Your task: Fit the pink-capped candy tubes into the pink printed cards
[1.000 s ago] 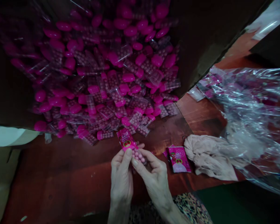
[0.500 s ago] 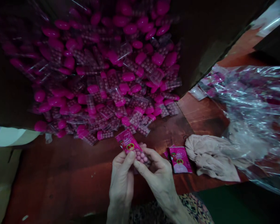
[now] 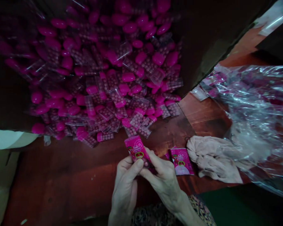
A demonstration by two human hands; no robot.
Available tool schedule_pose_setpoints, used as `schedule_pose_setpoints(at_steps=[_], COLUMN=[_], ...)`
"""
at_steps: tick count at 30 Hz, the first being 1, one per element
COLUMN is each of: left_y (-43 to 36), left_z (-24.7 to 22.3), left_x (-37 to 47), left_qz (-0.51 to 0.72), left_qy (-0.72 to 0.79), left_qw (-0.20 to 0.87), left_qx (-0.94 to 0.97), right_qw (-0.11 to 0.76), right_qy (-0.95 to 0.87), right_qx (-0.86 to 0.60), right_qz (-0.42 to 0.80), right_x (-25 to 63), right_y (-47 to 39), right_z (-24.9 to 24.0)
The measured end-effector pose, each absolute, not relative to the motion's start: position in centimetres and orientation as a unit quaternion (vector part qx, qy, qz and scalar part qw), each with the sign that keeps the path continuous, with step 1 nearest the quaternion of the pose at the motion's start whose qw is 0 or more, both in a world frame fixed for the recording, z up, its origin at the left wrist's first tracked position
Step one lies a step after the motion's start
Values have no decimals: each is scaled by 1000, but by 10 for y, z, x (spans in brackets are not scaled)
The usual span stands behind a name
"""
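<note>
Both hands meet over a small clear container of pink ball candies [image 3: 146, 163], partly covered by a pink printed sleeve [image 3: 137, 148]. My left hand [image 3: 126, 179] pinches the sleeve's lower left side, its thumb lying on the front. From the right, my right hand [image 3: 160, 175] grips the container's lower end between thumb and fingers. Only a few candies show below the sleeve; the container's ends are hidden by the sleeve and fingers. Beyond my hands lies a large heap of similar clear containers with pink caps [image 3: 124, 89].
A dark-walled box [image 3: 202, 40] surrounds the heap, open toward the reddish tabletop [image 3: 68, 175]. Flat pink printed sleeves [image 3: 182, 161] lie right of my hands, beside a crumpled pale cloth [image 3: 212, 158]. A clear plastic bag [image 3: 257, 125] with pink items is farther right. A pale round object [image 3: 13, 139] stands left.
The pink sleeve now covers more of the container, with fewer candies showing. Both hands have moved slightly right and down with it.
</note>
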State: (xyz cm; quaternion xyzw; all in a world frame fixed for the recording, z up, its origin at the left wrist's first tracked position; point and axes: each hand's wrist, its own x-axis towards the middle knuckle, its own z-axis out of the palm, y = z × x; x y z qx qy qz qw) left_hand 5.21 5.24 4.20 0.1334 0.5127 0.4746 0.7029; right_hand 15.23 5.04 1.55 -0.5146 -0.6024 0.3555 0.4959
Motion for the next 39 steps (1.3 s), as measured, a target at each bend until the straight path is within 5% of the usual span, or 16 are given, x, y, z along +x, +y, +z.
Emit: schedule_pose_setpoints(at_steps=[19,32,39], left_y=[59,52,56], left_z=[43,55,52], left_x=[38,41,27], left_qz=[499,534,480], left_qy=[546,641,637], left_qw=[638,329,372], left_qx=[213,443,475], right_qw=[431,444,446], right_qy=[-589,-580,-550], right_qx=[-480,-468,-496], right_qz=[487,497,503], right_x=[159,159,158], right_y=[53,54,46], right_z=[20,22,28])
